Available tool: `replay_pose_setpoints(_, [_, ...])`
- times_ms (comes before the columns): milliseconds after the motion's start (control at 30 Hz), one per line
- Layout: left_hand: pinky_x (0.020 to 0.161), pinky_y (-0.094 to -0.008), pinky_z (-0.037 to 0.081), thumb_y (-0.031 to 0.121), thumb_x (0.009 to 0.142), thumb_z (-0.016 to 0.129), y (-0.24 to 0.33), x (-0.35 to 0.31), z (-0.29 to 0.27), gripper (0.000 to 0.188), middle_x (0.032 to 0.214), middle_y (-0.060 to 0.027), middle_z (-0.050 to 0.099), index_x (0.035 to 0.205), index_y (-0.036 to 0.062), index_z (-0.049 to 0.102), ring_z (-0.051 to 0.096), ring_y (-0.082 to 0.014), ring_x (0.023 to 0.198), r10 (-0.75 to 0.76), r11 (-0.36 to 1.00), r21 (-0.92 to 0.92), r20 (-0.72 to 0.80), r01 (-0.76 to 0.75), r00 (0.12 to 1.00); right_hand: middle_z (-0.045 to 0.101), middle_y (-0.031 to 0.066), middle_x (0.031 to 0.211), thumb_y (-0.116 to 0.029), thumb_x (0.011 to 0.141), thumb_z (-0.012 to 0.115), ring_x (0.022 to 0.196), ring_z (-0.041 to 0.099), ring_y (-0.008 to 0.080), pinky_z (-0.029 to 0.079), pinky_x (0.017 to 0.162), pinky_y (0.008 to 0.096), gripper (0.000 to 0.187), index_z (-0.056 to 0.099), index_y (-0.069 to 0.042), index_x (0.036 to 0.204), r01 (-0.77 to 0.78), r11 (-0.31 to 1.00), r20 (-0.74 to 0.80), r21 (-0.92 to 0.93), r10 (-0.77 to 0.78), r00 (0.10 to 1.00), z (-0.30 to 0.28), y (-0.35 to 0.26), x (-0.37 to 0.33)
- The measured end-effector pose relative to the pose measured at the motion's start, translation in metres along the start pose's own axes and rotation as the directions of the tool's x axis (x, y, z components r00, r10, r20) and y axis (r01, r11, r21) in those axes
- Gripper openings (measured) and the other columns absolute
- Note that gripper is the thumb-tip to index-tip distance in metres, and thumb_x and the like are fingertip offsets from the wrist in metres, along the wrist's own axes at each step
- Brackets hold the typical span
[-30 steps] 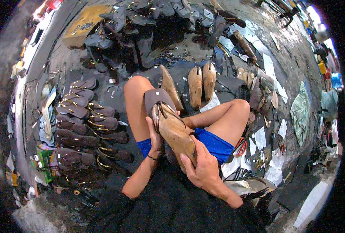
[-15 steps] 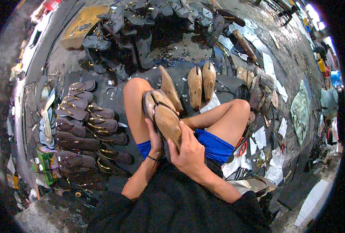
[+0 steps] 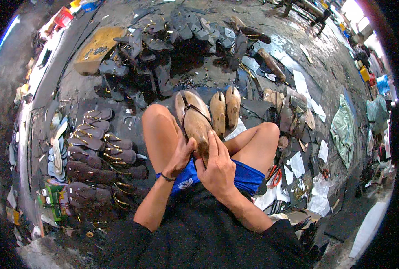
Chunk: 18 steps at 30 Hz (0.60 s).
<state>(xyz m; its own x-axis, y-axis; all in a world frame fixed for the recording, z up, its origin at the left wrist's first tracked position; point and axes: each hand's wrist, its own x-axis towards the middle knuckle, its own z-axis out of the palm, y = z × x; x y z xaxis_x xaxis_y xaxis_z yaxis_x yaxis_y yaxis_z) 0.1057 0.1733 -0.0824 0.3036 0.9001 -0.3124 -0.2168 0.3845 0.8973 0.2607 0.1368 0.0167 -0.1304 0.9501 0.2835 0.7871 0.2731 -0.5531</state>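
Between my knees, a sandal (image 3: 179, 112) with a dark, shiny thong strap is fitted on a wooden last (image 3: 197, 127), toe end pointing away from me. My left hand (image 3: 179, 157) grips its left side near the heel, the thumb lying along the edge. Around the heel end on the right, my right hand (image 3: 218, 167) is closed with fingers over the wood. The sole's underside is hidden. Just beyond, to the right, two more wooden lasts (image 3: 218, 114) stand side by side on the floor.
Rows of finished-looking dark sandals (image 3: 88, 157) with gold straps lie at my left. Beyond my knees are a heap of sandals (image 3: 159, 45) and a wooden block (image 3: 96, 49). Red-handled scissors (image 3: 276, 175), paper scraps (image 3: 297, 164) and a green cloth (image 3: 342, 130) lie to the right.
The sandal on its last has moved away from my body and tilted flatter, both hands still holding it. A loose last seen earlier behind it is now hidden. The whole view has shifted slightly.
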Motion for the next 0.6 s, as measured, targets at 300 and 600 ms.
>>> replay_pose_setpoints(300, [0.109, -0.0388, 0.042, 0.056, 0.089, 0.061, 0.037, -0.03, 0.036, 0.091, 0.145, -0.0132, 0.047, 0.153, 0.0029, 0.025, 0.05, -0.0251, 0.13, 0.041, 0.921, -0.389, 0.105, 0.003, 0.994, 0.061, 0.0204, 0.107, -0.033, 0.085, 0.074, 0.103, 0.059, 0.0359, 0.049, 0.089, 0.0434, 0.052, 0.062, -0.004, 0.127, -0.118, 0.903, -0.004, 0.414, 0.131, 0.991, -0.026, 0.028, 0.04])
replay_pose_setpoints(600, [0.106, -0.0439, 0.045, 0.076, 0.086, 0.053, 0.058, -0.043, 0.033, 0.097, 0.135, -0.016, 0.056, 0.144, -0.0008, 0.039, 0.057, -0.0295, 0.121, 0.146, 0.791, -0.531, -0.319, -0.304, 0.936, 0.047, 0.0296, 0.14, -0.03, 0.065, 0.09, 0.132, 0.048, 0.0416, 0.039, 0.112, 0.0443, 0.108, 0.032, 0.006, 0.148, 0.06, 0.944, 0.271, 0.325, -0.154, 0.95, -0.042, 0.007, -0.008])
